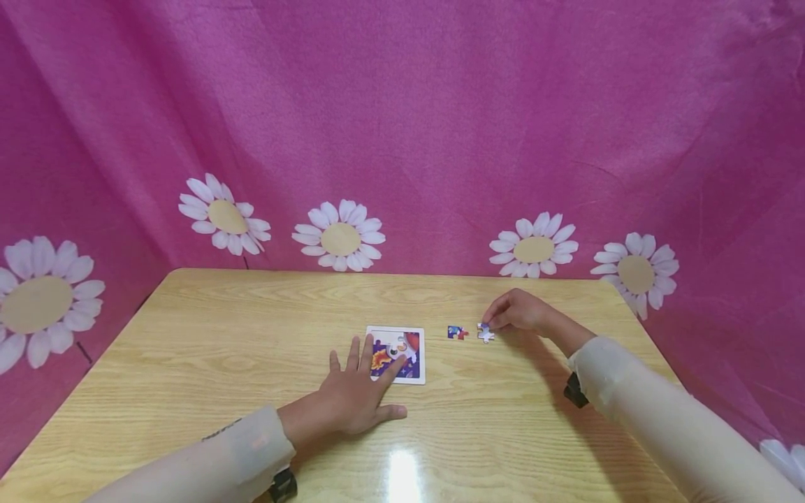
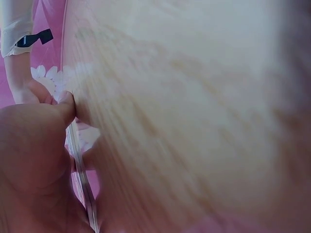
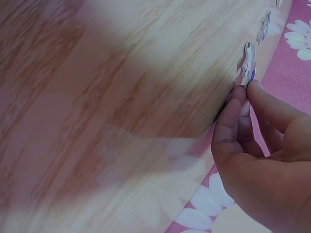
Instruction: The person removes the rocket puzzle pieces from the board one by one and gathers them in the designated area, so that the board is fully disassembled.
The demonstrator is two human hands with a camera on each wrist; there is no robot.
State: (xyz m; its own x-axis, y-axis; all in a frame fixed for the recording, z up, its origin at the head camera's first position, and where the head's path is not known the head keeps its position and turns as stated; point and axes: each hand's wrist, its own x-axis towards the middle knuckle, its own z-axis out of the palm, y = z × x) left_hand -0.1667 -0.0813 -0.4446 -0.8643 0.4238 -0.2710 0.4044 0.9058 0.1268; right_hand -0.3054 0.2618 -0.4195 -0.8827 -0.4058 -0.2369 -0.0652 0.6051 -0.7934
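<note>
A jigsaw piece (image 1: 486,335), pale with a patch of purple, sits at the fingertips of the right hand (image 1: 520,311), to the right of a white-rimmed puzzle tray (image 1: 422,360) on a wooden table (image 1: 189,363). From my remote post I see the right thumb and forefinger pinched together on the piece's edge; I cannot tell whether it is lifted off the wood. A second piece (image 1: 457,333), blue and red, lies between it and the tray, touching neither.

The left hand (image 1: 357,395) spreads flat, fingers straight and apart, the forefinger across the tray's colorful picture, the middle fingertip at its left rim and the thumb stretched out below it. A pale patch shows at the picture's upper left.

My head view gives wide wood to the left, out to the table's left edge. The far edge runs just beyond the right hand, and the right forearm reaches in across the right side. A pink curtain (image 1: 428,140) printed with daisies (image 1: 340,239) rises behind.
</note>
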